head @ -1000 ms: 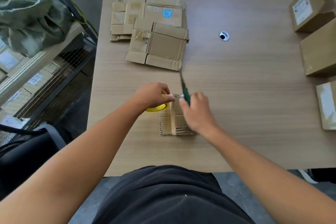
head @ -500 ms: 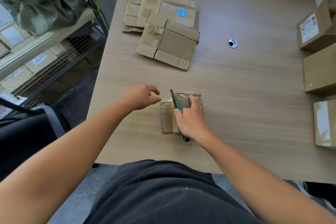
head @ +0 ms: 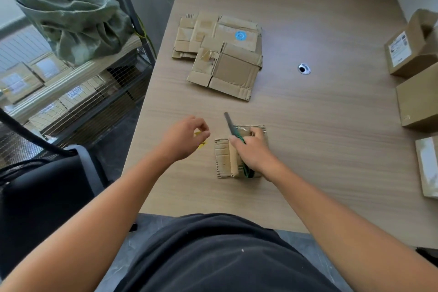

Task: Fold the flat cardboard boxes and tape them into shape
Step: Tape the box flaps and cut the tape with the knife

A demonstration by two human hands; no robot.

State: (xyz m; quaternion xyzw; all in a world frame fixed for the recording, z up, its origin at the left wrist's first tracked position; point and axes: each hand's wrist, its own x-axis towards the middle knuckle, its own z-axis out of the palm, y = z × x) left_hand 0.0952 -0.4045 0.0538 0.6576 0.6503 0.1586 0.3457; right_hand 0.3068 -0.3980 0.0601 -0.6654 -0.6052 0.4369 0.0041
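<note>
The folded box sits near the front edge of the table, pressed down by the right hand, which also grips a green-handled cutter. The left hand hovers with curled fingers over the yellow tape roll; whether it holds the roll cannot be told. Judged step: sealing this box; next, the tape needs smoothing down.
</note>
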